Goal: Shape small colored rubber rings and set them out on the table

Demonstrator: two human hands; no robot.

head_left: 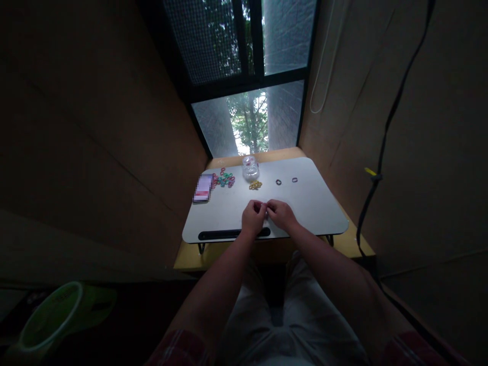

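Observation:
Over the front middle of a white lap table [312, 203], my left hand [253, 216] and my right hand [280, 213] meet at the fingertips. Both are closed in a pinch around something small and pinkish, too small to make out. Beyond them lies a small pile of yellow rings [255, 185]. To its right are a dark ring [278, 182] and a purple ring [295, 180], apart from each other. Several pink, green and red rings [224, 179] lie in a loose heap at the back left. A clear plastic container [250, 169] stands behind the yellow pile.
A phone [203, 188] lies at the table's left edge. Along the front edge runs a black ledge [219, 234]. The lap table stands on a wooden surface [351, 244] below a window. A black cable hangs on the right; a green bin [68, 315] is at lower left.

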